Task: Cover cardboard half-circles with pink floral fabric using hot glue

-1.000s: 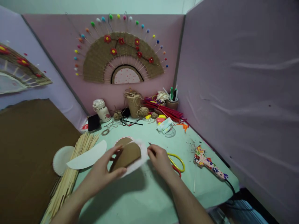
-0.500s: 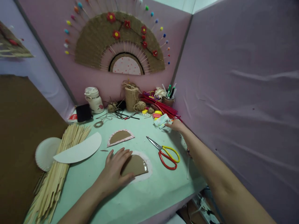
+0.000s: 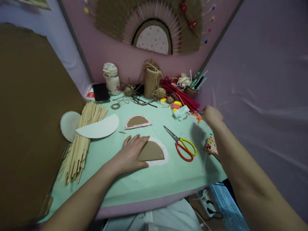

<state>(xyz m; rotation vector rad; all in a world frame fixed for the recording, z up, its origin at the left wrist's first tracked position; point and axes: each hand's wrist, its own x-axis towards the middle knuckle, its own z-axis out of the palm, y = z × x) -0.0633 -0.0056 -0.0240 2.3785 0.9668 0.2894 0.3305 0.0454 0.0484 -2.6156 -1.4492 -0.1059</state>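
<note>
My left hand lies flat with fingers spread, its fingertips and thumb over the left part of a brown half-round cardboard piece. That cardboard rests on a slightly larger white backing, whose edge shows around it. Raised over the right side of the table is my right hand, blurred and bent, its fingers turned away from view. Below it a floral-patterned item lies partly behind my forearm. Scissors with one red and one yellow handle lie between my hands. Behind them sits a second cardboard half-round with a pink-white border.
Wooden strips lie at the left under a white half-round sheet, beside a white paper plate. A bottle, a twine spool, red stems and a pen cup line the back. A large fan hangs above.
My right hand has drawn back from the pale patterned packet and up to the right. My left hand stays on the cardboard. The view has tilted downward.
</note>
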